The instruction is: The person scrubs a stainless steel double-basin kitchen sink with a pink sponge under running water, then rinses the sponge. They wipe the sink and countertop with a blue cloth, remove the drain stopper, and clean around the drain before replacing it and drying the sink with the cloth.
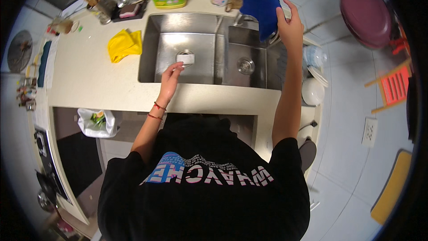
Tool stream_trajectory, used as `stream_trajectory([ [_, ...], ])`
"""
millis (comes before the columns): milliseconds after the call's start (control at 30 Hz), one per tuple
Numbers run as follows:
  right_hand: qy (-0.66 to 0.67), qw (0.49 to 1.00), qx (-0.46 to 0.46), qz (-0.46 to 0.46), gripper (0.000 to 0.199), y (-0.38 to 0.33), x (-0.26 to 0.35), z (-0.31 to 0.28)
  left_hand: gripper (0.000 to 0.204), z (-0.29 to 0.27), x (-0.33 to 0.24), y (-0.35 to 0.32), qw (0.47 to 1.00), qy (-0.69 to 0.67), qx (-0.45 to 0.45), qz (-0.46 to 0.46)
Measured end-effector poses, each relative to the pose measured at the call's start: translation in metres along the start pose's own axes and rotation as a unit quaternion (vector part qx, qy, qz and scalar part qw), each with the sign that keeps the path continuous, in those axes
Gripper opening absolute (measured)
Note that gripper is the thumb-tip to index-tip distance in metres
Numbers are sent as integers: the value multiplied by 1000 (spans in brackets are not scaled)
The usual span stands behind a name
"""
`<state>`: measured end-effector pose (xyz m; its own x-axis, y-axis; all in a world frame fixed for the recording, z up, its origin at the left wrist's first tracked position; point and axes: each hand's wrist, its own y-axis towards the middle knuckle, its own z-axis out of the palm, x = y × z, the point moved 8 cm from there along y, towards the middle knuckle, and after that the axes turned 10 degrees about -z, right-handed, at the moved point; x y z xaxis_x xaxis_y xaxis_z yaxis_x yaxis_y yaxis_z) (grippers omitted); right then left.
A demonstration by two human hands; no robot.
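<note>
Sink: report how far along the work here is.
Looks done: both basins of the sink appear free of dishes, and bowls sit stacked to its right. In hand: the right hand grips a blue cloth by the tap; the left hand reaches toward the left basin's drain. Left: a yellow cloth lies loose on the counter.

Blue cloth, crumpled, held up near faucet above right sink basin. Small white pad, rectangular, flat over drain in left basin, fingertips touching its near edge.
</note>
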<state>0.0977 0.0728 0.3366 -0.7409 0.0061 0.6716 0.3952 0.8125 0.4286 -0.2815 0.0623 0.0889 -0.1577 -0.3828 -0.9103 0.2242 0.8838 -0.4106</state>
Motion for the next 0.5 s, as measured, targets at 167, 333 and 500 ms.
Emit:
stream_trajectory([
  [167,42,987,-64,-139,26,-6,60,56,32,-27,23,-15,995,-88,-29,-20],
  [333,2,991,-56,-124,34,15,99,120,32,-68,26,-19,995,-77,-53,-18],
  [500,-135,986,-24,-94,57,65,108,172,32,-97,5,-18,994,-75,-78,22],
])
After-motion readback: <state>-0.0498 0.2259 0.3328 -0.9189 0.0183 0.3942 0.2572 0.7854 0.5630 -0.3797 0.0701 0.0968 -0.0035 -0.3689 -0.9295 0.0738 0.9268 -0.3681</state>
